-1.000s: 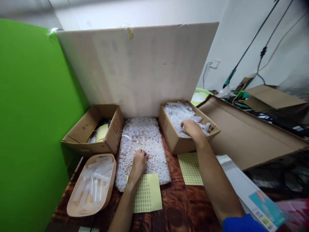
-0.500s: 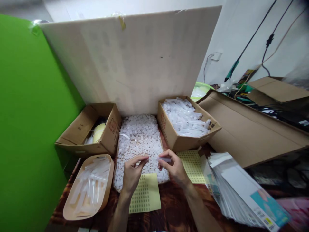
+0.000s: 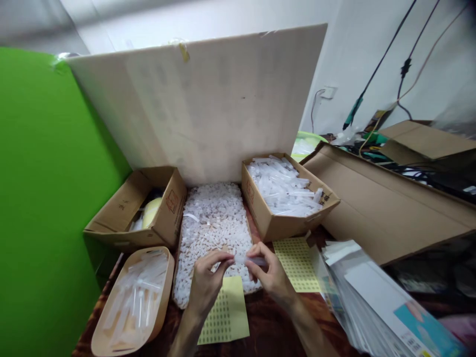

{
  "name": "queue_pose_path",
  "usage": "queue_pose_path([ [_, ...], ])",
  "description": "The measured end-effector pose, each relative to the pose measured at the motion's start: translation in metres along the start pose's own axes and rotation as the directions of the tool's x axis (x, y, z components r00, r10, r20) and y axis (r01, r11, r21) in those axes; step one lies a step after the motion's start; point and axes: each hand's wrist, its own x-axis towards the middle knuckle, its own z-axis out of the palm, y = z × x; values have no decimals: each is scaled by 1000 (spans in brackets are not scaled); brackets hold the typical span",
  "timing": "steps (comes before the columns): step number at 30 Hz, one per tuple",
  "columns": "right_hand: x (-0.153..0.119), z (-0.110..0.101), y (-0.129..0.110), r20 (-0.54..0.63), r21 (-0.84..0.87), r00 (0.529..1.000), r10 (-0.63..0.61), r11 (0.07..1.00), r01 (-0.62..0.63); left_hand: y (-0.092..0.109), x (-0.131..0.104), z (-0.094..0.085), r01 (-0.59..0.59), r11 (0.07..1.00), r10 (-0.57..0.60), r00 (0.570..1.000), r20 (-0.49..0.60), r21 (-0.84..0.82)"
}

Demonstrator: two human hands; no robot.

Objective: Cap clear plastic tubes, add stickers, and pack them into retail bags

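Note:
My right hand [image 3: 269, 272] pinches a translucent plastic tube [image 3: 256, 261], which lies roughly level and points left. Facing its left end is my left hand [image 3: 210, 280], thumb and forefinger pressed together; whatever they pinch is too small and blurred to name. Both hands are over the near part of a shallow tray [image 3: 175, 285] filled with small white pieces [image 3: 211, 233]. A yellow sheet with rows of small printed labels [image 3: 225, 315] lies just below the hands, partly covered by my left wrist.
A tan basket of clear tubes [image 3: 163, 317] stands at left, a cardboard box with a yellow roll [image 3: 174, 208] behind it. Another box heaped with tubes [image 3: 260, 213] is at right, beside a second label sheet [image 3: 297, 263] and stacked printed packaging [image 3: 372, 292]. A pale board [image 3: 208, 109] rises behind.
My hands have come closer together, and the tube's left end is now nearer my left fingertips. The whole view has shifted slightly as the head tilted.

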Motion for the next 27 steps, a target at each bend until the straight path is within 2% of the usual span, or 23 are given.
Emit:
queue_pose_path([
  [9, -14, -3, 5, -63, -37, 998, -17, 999, 15, 3, -6, 24, 49, 997, -51, 999, -20, -65],
  [12, -16, -15, 2, -57, -152, 998, -18, 988, 9, -2, -11, 36, 86, 991, -87, 996, 1, -99],
  [14, -16, -29, -7, -18, -334, 1000, -7, 943, 1, -11, -11, 43, 104, 989, -93, 991, 99, -109],
  [16, -15, -42, -18, 16, -587, 1000, 11, 809, 1, -26, -4, 46, 67, 998, -62, 972, 227, -17],
  [18, -13, -51, -25, 7, -815, 999, 52, 579, -24, -45, 12, 43, -6, 979, -49, 963, 265, 203],
  [19, -12, -52, -27, -16, -888, 996, 83, 457, -53, -55, 23, 39, -15, 935, -63, 976, 207, 355],
  [20, -10, -52, -27, -45, -933, 991, 126, 350, -87, -66, 35, 34, 11, 900, -79, 987, 140, 435],
  [22, -8, -47, -22, -101, -968, 967, 232, 203, -149, -86, 59, 24, 55, 853, -95, 994, 51, 519],
  [24, -5, -39, -14, -132, -972, 943, 305, 147, -184, -103, 80, 15, 67, 815, -99, 995, 24, 576],
  [27, -4, -36, -7, -145, -969, 932, 333, 142, -202, -118, 98, 10, 31, 771, -99, 993, 71, 636],
])
